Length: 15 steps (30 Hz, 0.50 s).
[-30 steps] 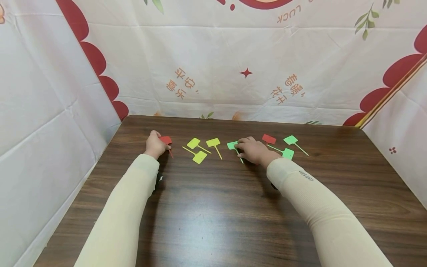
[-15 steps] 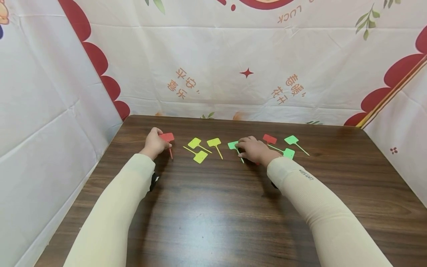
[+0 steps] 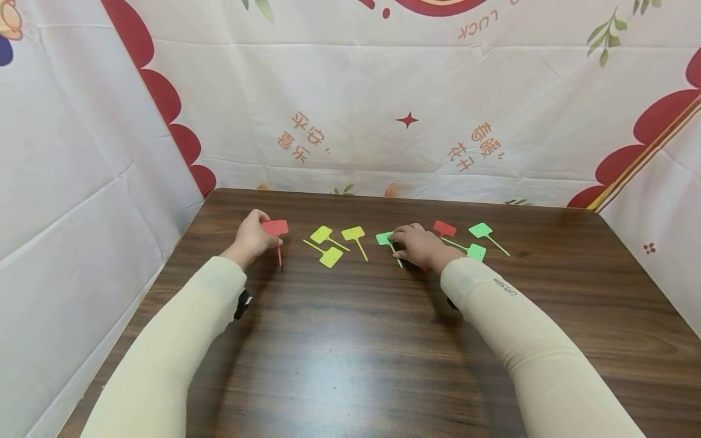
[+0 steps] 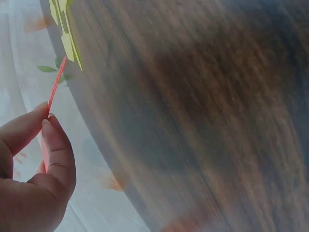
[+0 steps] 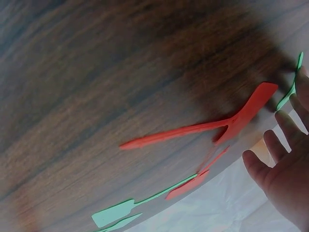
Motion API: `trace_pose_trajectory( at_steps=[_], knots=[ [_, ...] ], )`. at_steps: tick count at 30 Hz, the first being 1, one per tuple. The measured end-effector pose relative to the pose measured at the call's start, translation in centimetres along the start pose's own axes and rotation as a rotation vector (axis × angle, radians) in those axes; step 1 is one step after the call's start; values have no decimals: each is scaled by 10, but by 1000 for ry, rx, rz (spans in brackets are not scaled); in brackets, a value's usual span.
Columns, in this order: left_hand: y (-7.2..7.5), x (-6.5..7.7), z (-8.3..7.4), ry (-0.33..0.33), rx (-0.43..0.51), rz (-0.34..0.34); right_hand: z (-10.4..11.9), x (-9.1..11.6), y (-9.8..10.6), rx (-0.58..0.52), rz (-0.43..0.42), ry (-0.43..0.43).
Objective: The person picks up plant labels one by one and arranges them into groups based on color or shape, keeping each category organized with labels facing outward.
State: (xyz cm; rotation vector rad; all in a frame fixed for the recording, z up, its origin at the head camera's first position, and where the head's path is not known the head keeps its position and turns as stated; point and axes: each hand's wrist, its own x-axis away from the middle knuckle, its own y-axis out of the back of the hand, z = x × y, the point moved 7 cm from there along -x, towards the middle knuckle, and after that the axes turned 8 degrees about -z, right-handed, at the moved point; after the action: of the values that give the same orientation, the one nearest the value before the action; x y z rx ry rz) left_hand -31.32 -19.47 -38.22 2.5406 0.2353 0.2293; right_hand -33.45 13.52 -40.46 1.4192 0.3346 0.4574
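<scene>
My left hand [image 3: 253, 236] pinches a red plant label [image 3: 275, 227] between thumb and fingers at the far left, its thin stem pointing toward me. The left wrist view shows this pinch with the red stem [image 4: 57, 84] sticking out past the fingertips. My right hand [image 3: 418, 244] rests over a green plant label [image 3: 383, 238] lying on the table, fingertips touching it. In the right wrist view the fingers are loosely spread beside that green label [image 5: 288, 94]. Another red plant label [image 5: 246, 113] lies under the right hand, mostly hidden in the head view.
Three yellow plant labels [image 3: 331, 257] lie between the hands. Right of the right hand are a red label [image 3: 445, 228] and two green labels [image 3: 481, 230]. The brown wooden table [image 3: 328, 340] ends at a printed white cloth [image 3: 350, 91].
My left hand has shifted slightly and turned the red label, so its face shows more and its stem points more directly toward me. The right hand stays in place over the green label.
</scene>
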Motion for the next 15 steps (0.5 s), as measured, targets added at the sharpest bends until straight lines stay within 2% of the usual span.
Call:
trace_pose_trajectory(
  at_steps=[8,15],
  knots=[
    [2,14,-7,-45,-16,46,1,0,1,-13,-1,1],
    [1,26,-9,-105,-76,90,0,0,-1,-6,2,2]
  ],
)
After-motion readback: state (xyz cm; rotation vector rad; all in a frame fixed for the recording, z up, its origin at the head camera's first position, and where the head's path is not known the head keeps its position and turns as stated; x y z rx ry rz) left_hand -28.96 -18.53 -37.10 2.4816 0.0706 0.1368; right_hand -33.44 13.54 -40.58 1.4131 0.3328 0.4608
